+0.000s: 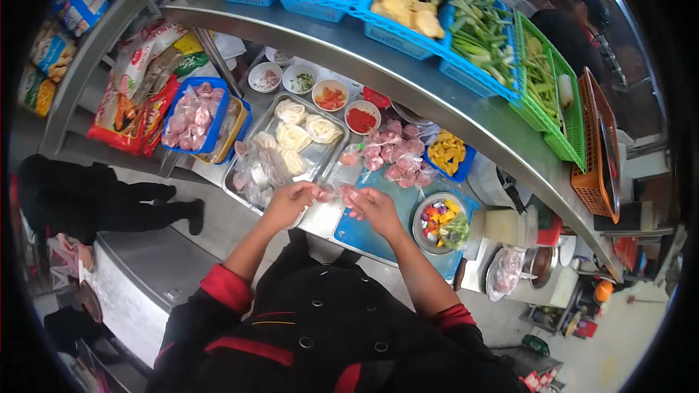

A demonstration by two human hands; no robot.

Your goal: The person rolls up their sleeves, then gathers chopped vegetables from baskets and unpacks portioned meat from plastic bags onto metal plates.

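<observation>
My left hand (pixel 293 200) and my right hand (pixel 371 207) are close together over the counter's front edge, fingers closed on a small clear bag of pink meat (pixel 336 194) between them. Below my right hand lies a blue cutting board (pixel 371 236). Several bagged portions of pink meat (pixel 393 149) are heaped at the board's far side. Left of them, a metal tray (pixel 251 135) holds pale noodle bundles (pixel 293 136) and clear plastic bags (pixel 255 171). A metal bowl of cut colourful vegetables (pixel 440 222) stands at the board's right.
Small bowls line the counter behind the tray, one with red powder (pixel 362 117). A steel shelf (pixel 320 33) above carries blue baskets (pixel 313 1) and green baskets (pixel 568 135) of vegetables. A blue tub of meat (pixel 195 118) stands left. Another person (pixel 65 196) is at the far left.
</observation>
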